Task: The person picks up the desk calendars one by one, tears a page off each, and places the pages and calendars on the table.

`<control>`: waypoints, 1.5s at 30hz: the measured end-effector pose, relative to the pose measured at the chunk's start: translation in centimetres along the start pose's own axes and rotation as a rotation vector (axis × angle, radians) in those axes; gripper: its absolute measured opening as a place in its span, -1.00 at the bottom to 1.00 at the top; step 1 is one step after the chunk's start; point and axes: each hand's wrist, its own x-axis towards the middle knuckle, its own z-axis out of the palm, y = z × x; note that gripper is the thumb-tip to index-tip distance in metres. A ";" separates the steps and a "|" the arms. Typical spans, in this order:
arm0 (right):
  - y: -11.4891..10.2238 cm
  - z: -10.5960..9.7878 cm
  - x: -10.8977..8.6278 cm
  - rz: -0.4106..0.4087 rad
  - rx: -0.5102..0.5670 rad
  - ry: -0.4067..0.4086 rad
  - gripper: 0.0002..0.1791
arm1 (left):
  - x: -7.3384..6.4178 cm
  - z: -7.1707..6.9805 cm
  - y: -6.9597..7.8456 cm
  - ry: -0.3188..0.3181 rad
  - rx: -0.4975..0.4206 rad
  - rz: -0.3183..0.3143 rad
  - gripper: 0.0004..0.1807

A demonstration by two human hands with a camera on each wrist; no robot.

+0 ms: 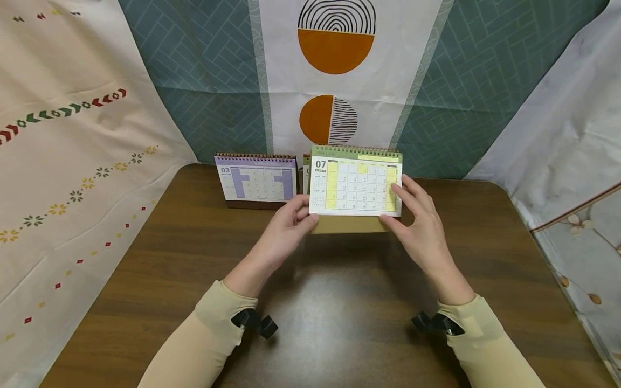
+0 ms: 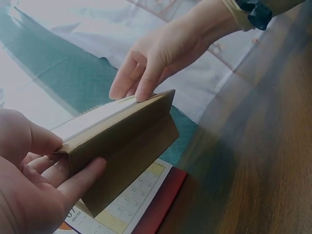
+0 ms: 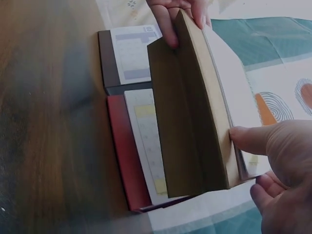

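Note:
A green-topped desk calendar [image 1: 356, 183] showing 07, with a tan card stand [image 1: 346, 224], is held up off the table between both hands. The left hand [image 1: 292, 222] grips its lower left corner, with the thumb in front and fingers behind and under the stand. On the opposite side the right hand [image 1: 419, 226] pinches the right edge, its thumb at the lower corner. From the right wrist, the stand's folded underside [image 3: 195, 122] is visible. Below and behind it stands a second calendar with a red base [image 3: 129, 151], mostly hidden in the head view.
To the left of the held calendar, a purple desk calendar [image 1: 257, 180] showing 03 stands on the brown wooden table [image 1: 339, 312]. Patterned cloths hang behind the table, including a green one [image 1: 208, 70], with pale cloth on both sides.

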 end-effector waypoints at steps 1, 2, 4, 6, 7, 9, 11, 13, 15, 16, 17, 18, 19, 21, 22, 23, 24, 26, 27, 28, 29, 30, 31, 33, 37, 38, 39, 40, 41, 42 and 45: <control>0.1 -0.1 0.0 -0.004 -0.010 -0.009 -0.13 | 0.0 0.0 0.0 0.002 0.000 0.001 -0.60; 0.1 -0.3 0.0 -0.009 -0.017 -0.017 -0.12 | 0.0 0.0 0.0 0.003 0.003 0.003 -0.61; 0.3 -0.6 0.0 -0.016 -0.029 -0.031 -0.09 | 0.0 0.0 -0.1 0.007 0.008 0.007 -0.61; 0.4 -0.8 0.0 -0.019 -0.036 -0.037 -0.08 | 0.0 0.0 -0.1 0.011 0.014 0.010 -0.61; 0.4 -0.9 0.1 -0.019 -0.036 -0.038 -0.08 | -0.1 -0.1 -0.2 0.012 0.017 0.011 -0.61; 0.4 -0.9 0.1 -0.019 -0.031 -0.035 -0.10 | -0.1 -0.1 -0.2 0.010 0.017 0.012 -0.61; 0.4 -1.0 0.1 -0.019 -0.026 -0.029 -0.12 | -0.1 -0.1 -0.3 0.011 0.014 0.013 -0.60; 0.4 -1.0 0.1 -0.020 -0.021 -0.020 -0.14 | -0.1 -0.1 -0.2 0.011 0.012 0.017 -0.61; 0.5 -1.0 0.0 -0.025 -0.015 -0.011 -0.16 | 0.0 -0.1 -0.2 0.012 0.010 0.018 -0.61; 0.5 -1.0 0.0 -0.026 -0.011 -0.009 -0.16 | 0.0 -0.1 -0.3 0.013 0.010 0.018 -0.61; 0.5 -1.1 0.0 -0.029 -0.008 -0.007 -0.17 | 0.0 -0.1 -0.3 0.014 0.010 0.018 -0.61; 0.5 -1.1 0.0 -0.032 -0.004 -0.003 -0.19 | 0.0 -0.1 -0.3 0.014 0.010 0.017 -0.61; 0.6 -1.1 -0.1 -0.035 -0.001 0.000 -0.20 | 0.1 -0.1 -0.3 0.015 0.009 0.016 -0.61; 0.6 -1.2 -0.1 -0.039 0.002 0.004 -0.24 | 0.1 -0.1 -0.4 0.014 0.008 0.018 -0.62; 0.6 -1.3 -0.1 -0.039 0.002 0.004 -0.26 | 0.1 -0.1 -0.4 0.015 0.008 0.019 -0.62; 0.6 -1.3 -0.1 -0.038 0.000 0.004 -0.27 | 0.1 0.0 -0.4 0.014 0.006 0.021 -0.62; 0.6 -1.3 0.0 -0.037 -0.002 0.001 -0.28 | 0.1 0.0 -0.4 0.014 0.005 0.024 -0.62; 0.6 -1.3 0.0 -0.030 -0.005 -0.012 -0.28 | 0.2 0.1 -0.4 0.009 0.000 0.025 -0.63; 0.6 -1.2 0.0 -0.024 -0.007 -0.020 -0.27 | 0.2 0.1 -0.4 0.009 -0.003 0.025 -0.63; 0.6 -1.2 0.0 -0.018 -0.007 -0.026 -0.25 | 0.2 0.1 -0.4 0.008 -0.005 0.025 -0.64; 0.6 -1.1 0.0 -0.015 -0.006 -0.031 -0.24 | 0.2 0.1 -0.4 0.006 -0.007 0.024 -0.64; 0.6 -1.0 0.0 -0.012 -0.004 -0.034 -0.22 | 0.2 0.2 -0.4 0.004 -0.008 0.022 -0.64; 0.6 -1.0 0.0 -0.009 -0.002 -0.035 -0.21 | 0.2 0.2 -0.5 0.004 -0.008 0.021 -0.64; 0.6 -0.8 0.0 -0.005 0.001 -0.033 -0.19 | 0.2 0.2 -0.4 0.005 -0.008 0.019 -0.64; 0.6 -0.6 0.1 -0.001 0.000 -0.023 -0.16 | 0.2 0.2 -0.4 -0.003 -0.006 0.017 -0.63; 0.6 -0.5 0.1 -0.004 -0.003 -0.020 -0.16 | 0.2 0.3 -0.4 -0.006 -0.005 0.018 -0.63; 0.6 -0.4 0.1 -0.009 -0.006 -0.017 -0.16 | 0.2 0.3 -0.4 -0.009 -0.005 0.018 -0.63; 0.5 -0.3 0.1 -0.015 -0.010 -0.014 -0.17 | 0.2 0.3 -0.5 -0.012 -0.004 0.020 -0.63; 0.5 -0.2 0.1 -0.023 -0.013 -0.009 -0.16 | 0.3 0.3 -0.5 -0.013 -0.005 0.022 -0.63; 0.5 -0.1 0.1 -0.034 -0.017 -0.004 -0.17 | 0.3 0.3 -0.6 -0.014 -0.004 0.024 -0.63; 0.5 0.2 0.1 -0.081 -0.047 0.019 -0.15 | 0.3 0.3 -0.7 -0.013 -0.003 0.028 -0.63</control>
